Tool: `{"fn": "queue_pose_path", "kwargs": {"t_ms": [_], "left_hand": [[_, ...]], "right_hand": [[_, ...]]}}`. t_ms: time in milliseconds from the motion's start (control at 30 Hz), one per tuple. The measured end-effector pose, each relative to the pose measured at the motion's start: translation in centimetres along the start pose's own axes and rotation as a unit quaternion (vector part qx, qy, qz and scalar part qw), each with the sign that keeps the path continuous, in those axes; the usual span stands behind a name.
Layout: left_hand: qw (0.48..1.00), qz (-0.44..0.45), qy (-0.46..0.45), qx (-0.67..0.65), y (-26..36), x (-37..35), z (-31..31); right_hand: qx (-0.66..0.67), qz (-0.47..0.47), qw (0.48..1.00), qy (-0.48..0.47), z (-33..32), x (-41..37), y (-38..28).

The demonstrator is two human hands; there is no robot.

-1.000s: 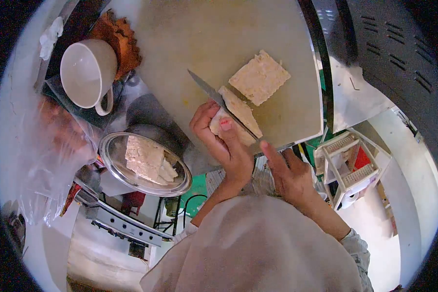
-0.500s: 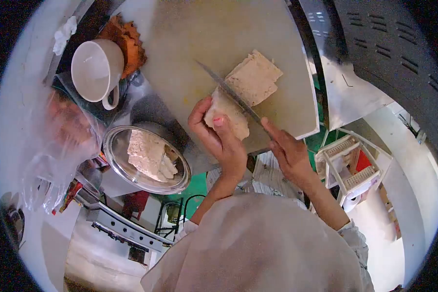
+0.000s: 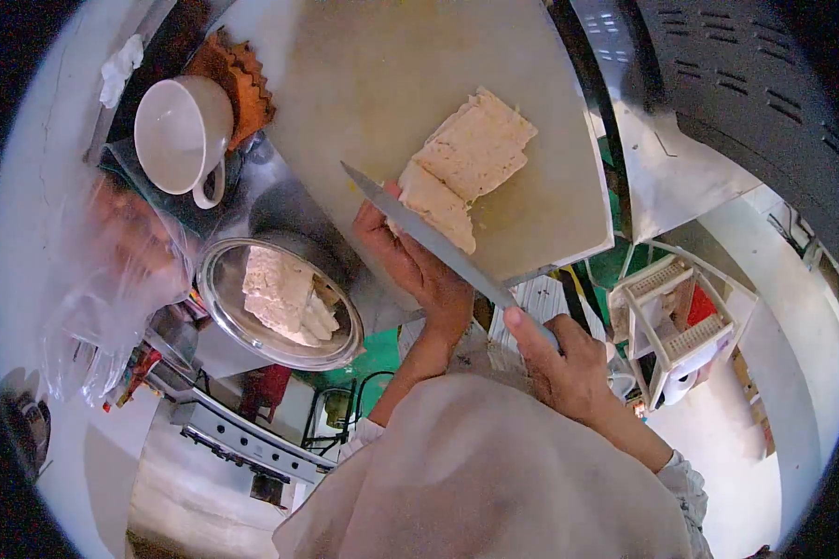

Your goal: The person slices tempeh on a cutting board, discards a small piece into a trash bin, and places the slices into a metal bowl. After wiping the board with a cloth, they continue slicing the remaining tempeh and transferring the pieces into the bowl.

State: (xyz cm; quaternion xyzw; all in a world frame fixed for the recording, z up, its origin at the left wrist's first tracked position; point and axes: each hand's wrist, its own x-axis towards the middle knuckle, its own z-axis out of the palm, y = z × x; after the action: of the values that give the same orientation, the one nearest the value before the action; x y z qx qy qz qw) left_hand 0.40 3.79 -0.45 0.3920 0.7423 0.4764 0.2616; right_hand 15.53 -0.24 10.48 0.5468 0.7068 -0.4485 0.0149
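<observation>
My right hand [image 3: 569, 368] grips a kitchen knife [image 3: 447, 252] by its handle. The blade slants up to the left, turned broadside, and passes in front of my left hand [image 3: 415, 261]. Curled fingers of that left hand rest against the left edge of a pale, grainy food piece, perhaps tempeh [image 3: 435, 207]; the blade partly hides the thumb and fingers. A larger pale slab [image 3: 480, 144] lies against this piece on the far side, with a cut line between them. Both sit on a large whitish cutting board [image 3: 345, 56].
Left of the board, an oval metal bowl [image 3: 216, 321] holds more pale pieces. A white mug [image 3: 172, 140] stands beyond it, beside an orange scalloped object [image 3: 242, 88]. A clear plastic bag [image 3: 126, 270] lies at far left. A white rack [image 3: 680, 317] is lower right.
The knife has moved off the cut line toward me and left, its blade now broadside over my left hand. My right hand moved down. The pale pieces shifted slightly.
</observation>
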Motion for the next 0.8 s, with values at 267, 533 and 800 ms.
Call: {"fn": "queue_pose_path", "kwargs": {"t_ms": [267, 533, 800], "left_hand": [[0.989, -0.087, 0.038, -0.114, -0.5, -0.4, 0.6], [0.998, -0.042, 0.01, -0.038, 0.5, 0.2, 0.0], [0.994, -0.057, 0.03, -0.091, -0.3, -0.3, 0.6]], "right_hand": [[0.003, 0.019, 0.999, -0.032, -0.4, 0.2, -0.3], [0.013, 0.008, 1.0, -0.013, -0.5, 1.4, -0.6], [-0.015, -0.017, 1.0, 0.012, 0.3, 1.8, -0.4]]}}
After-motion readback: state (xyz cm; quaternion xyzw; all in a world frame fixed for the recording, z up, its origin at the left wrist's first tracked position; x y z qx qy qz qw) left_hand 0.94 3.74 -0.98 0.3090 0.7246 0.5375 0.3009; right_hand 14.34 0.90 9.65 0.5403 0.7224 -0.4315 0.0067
